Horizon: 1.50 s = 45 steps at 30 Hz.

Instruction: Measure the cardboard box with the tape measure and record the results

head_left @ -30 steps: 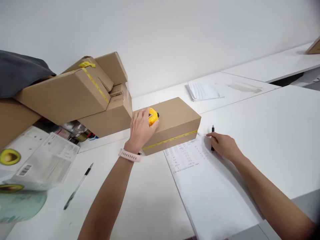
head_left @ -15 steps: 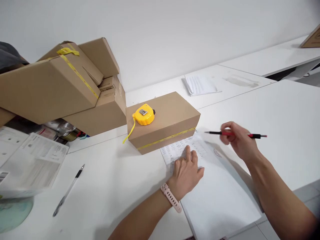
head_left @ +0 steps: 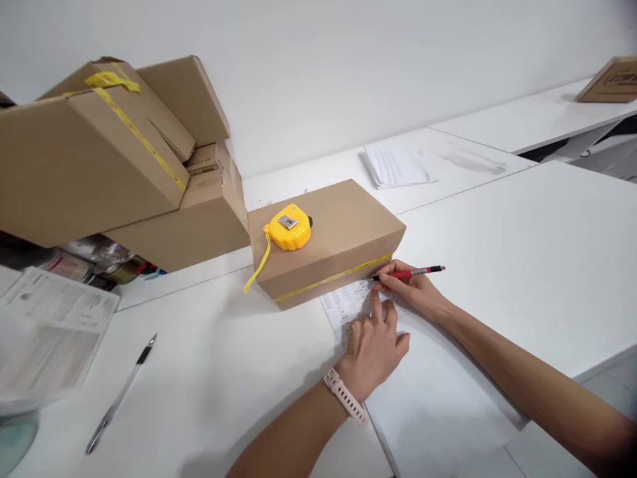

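My right hand [head_left: 411, 287] grips a red and black pen [head_left: 418, 272], its tip at the printed sheet [head_left: 343, 307] beside the box. My left hand [head_left: 371, 345], with a pink band on the wrist, rests on the papers, fingers apart and index finger pointing close to the pen tip. A brown cardboard box [head_left: 328, 232] with a yellow strip along its side lies on the sheet's far edge. On top of the box sits a yellow tape measure [head_left: 289, 227] with a yellow strap.
Stacked cardboard boxes [head_left: 124, 166] stand at the left against the wall. A second pen [head_left: 122, 392] lies on the white table [head_left: 213, 372] near printed papers [head_left: 54, 332]. More papers [head_left: 395, 166] lie behind the box. Another box [head_left: 610, 81] is at the far right.
My right hand has moved left and down with the pen to the sheet, beside my left index finger. My left hand has stayed on the papers. The view has shifted slightly.
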Motion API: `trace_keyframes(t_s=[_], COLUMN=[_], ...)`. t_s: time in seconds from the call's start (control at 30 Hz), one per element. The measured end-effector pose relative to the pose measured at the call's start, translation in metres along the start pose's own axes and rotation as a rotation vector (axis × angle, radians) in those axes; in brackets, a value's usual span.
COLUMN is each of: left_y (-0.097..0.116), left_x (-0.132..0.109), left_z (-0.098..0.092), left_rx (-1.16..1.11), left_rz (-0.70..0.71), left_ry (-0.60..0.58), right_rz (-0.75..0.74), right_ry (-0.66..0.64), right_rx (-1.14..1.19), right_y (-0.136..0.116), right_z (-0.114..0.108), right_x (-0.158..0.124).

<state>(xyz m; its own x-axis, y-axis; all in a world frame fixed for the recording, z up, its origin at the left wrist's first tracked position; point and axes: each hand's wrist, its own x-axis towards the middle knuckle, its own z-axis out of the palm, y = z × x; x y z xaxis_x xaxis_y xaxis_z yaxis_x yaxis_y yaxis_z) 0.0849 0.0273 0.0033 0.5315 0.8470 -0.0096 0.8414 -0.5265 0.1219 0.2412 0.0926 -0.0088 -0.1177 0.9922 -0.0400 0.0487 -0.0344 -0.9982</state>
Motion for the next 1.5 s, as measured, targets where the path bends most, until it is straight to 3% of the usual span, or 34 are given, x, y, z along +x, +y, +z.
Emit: trace_keyframes(t_s=[0.57,1.5], left_y=[-0.003,-0.003], left_x=[0.002,0.001], left_z=[0.003,0.002], left_rx=[0.046,0.059], left_rz=[0.032,0.035], left_ry=[0.084,0.082], right_rz=[-0.154,-0.173], right_ry=[0.170,0.160], right_rx=[-0.249,-0.292], right_y=[0.011,0.010], right_z=[0.008,0.007], right_x=[0.005,0.006])
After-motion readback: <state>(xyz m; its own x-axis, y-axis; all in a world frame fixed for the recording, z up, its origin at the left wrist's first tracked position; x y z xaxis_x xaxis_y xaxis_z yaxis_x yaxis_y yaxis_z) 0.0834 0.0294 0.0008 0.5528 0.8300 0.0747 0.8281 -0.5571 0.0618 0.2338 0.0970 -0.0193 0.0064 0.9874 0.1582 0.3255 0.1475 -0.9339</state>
